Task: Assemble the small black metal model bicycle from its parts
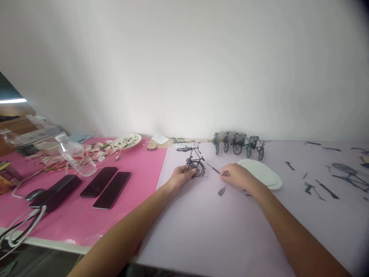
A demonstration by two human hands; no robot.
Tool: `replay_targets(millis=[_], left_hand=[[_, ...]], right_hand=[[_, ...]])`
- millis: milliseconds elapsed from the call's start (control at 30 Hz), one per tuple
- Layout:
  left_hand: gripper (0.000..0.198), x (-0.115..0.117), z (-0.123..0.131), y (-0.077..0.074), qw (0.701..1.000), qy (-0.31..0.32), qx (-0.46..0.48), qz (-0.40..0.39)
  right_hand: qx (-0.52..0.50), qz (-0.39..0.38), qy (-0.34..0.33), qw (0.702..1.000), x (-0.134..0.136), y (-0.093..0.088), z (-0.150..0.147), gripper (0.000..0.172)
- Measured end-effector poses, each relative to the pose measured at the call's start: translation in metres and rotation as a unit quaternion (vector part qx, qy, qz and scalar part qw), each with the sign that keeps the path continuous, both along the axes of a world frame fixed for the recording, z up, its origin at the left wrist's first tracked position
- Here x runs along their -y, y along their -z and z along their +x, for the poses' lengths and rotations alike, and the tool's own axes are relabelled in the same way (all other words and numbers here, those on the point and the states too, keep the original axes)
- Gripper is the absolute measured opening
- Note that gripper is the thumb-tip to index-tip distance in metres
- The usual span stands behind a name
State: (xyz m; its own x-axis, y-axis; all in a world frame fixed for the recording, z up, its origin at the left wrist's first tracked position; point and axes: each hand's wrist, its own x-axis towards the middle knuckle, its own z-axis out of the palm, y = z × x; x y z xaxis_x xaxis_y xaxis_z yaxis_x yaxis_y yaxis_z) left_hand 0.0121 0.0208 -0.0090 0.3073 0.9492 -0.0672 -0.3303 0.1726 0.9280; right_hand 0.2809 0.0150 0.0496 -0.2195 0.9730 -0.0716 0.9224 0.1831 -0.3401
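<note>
A small dark model bicycle [196,158] is held at its near wheel by my left hand [182,176], thumb and fingers pinched on it. To the right, my right hand [235,174] has its fingers closed around the near end of a thin dark rod [213,168], which points up and left toward the bicycle. Just below my right hand lies a small dark oval rack-like part [221,191] on the pale sheet. A white plate [262,171] sits behind my right wrist, partly hidden by it.
Several finished model bicycles [237,145] stand near the wall. Loose dark parts [327,189] lie at the right. On the pink cover at the left are two phones [112,190], a black power strip [56,192], a plastic bottle [76,156] and a plate of small pieces [127,142].
</note>
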Motion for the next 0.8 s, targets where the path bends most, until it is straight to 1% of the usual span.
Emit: replay_targets(millis=[100,267,500,633,800], left_hand=[[0.045,-0.001,0.0,0.001,1.0,0.004,0.002,0.003],[0.041,-0.002,-0.002,0.002,1.0,0.007,-0.006,0.01],[0.041,0.001,-0.002,-0.004,1.0,0.015,-0.009,0.021],[0.041,0.002,-0.002,-0.006,1.0,0.019,-0.006,0.025],[0.042,0.0,-0.002,-0.003,1.0,0.017,-0.01,0.023]], right_hand=[[0.014,0.003,0.004,1.0,-0.001,0.003,-0.002,0.011],[0.032,0.016,0.005,0.999,0.001,0.002,-0.011,0.008],[-0.008,0.016,-0.006,1.0,0.0,0.013,-0.01,0.005],[-0.034,0.004,-0.036,0.999,-0.001,0.016,-0.01,0.006],[-0.058,-0.006,-0.066,0.996,0.006,0.014,-0.019,0.007]])
